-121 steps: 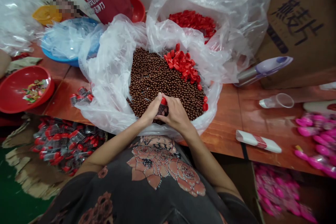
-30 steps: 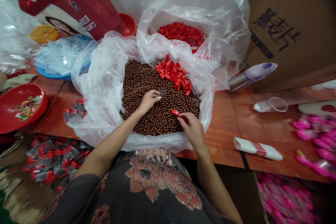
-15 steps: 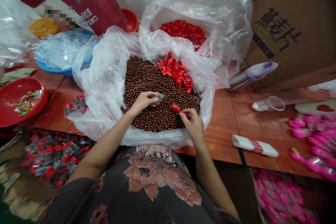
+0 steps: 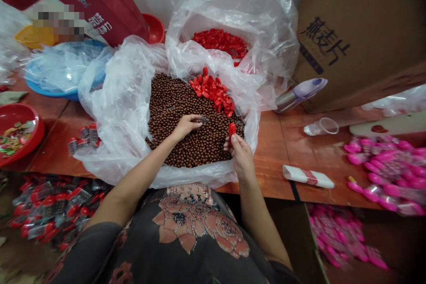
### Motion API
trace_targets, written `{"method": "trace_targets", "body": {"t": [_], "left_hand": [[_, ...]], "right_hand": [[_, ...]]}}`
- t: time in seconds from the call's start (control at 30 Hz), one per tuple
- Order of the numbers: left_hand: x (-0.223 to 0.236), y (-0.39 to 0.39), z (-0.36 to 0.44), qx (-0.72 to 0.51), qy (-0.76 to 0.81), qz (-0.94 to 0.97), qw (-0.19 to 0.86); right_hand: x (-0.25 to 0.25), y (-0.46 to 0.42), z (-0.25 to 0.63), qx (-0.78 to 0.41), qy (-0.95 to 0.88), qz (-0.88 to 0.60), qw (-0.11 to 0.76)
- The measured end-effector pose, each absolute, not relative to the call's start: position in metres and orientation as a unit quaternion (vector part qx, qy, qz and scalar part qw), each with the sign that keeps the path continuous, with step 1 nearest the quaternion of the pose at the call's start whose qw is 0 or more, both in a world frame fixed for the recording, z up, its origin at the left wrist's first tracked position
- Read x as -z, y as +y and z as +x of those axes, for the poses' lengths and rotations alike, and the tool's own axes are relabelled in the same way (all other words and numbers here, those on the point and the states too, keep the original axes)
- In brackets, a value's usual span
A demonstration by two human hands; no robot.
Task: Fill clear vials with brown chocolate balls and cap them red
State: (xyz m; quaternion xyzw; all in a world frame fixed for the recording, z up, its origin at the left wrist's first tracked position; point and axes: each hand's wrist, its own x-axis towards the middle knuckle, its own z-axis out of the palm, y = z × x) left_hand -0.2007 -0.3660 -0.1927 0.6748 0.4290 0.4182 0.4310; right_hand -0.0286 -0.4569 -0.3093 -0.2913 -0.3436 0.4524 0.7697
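A large heap of small round brown balls (image 4: 179, 102) fills an open white plastic bag (image 4: 124, 106) in front of me. Over the heap, my left hand (image 4: 187, 128) pinches a small clear plastic container (image 4: 204, 120). It looks darker against the balls, and I cannot tell whether any are inside. My right hand (image 4: 242, 153), near the bag's right side, grips a red plastic cap (image 4: 232, 129) upright between thumb and fingers. Just beyond it, a pile of similar red caps (image 4: 213, 91) lies on top of the balls.
Behind stands a clear bag with more red pieces (image 4: 219, 42). At left are a blue basin (image 4: 69, 93), a red bowl (image 4: 39, 133) and filled red-capped containers (image 4: 60, 199). To the right sit a carton (image 4: 366, 22), a clear cup (image 4: 328, 126) and pink items (image 4: 392, 164).
My right hand has turned the red cap from lying sideways to upright. My left hand has lowered the clear container toward the balls. The whole view has shifted slightly right.
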Motion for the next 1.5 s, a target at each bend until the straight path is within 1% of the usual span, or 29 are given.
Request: {"method": "trace_targets", "body": {"t": [0.1,0.27,0.33,0.5,0.7,1.0,1.13,1.3,1.4,1.5], "left_hand": [[0.194,-0.373,-0.211,-0.435,0.395,0.669,0.456],[0.191,-0.394,-0.225,-0.422,0.359,0.634,0.54],[0.189,-0.404,-0.231,-0.423,0.355,0.632,0.544],[0.188,-0.421,-0.243,-0.436,0.351,0.652,0.512],[0.189,-0.432,-0.249,-0.421,0.35,0.634,0.546],[0.191,-0.437,-0.248,-0.402,0.327,0.637,0.571],[0.193,-0.442,-0.247,-0.391,0.322,0.641,0.576],[0.195,-0.452,-0.247,-0.387,0.326,0.598,0.622],[0.196,-0.456,-0.249,-0.384,0.317,0.562,0.66],[0.197,-0.457,-0.25,-0.39,0.315,0.546,0.671]], "right_hand": [[0.303,-0.455,-0.029,-0.486,-0.334,-0.264,0.763],[0.287,-0.457,-0.034,-0.51,-0.37,-0.223,0.744],[0.282,-0.457,-0.037,-0.505,-0.384,-0.221,0.741],[0.275,-0.454,-0.045,-0.448,-0.424,-0.249,0.747],[0.267,-0.456,-0.052,-0.479,-0.421,-0.232,0.734],[0.263,-0.46,-0.052,-0.487,-0.418,-0.213,0.737],[0.264,-0.46,-0.051,-0.473,-0.446,-0.215,0.729],[0.265,-0.464,-0.049,-0.474,-0.475,-0.224,0.707],[0.266,-0.465,-0.048,-0.476,-0.461,-0.235,0.712],[0.266,-0.465,-0.049,-0.475,-0.457,-0.236,0.714]]}}
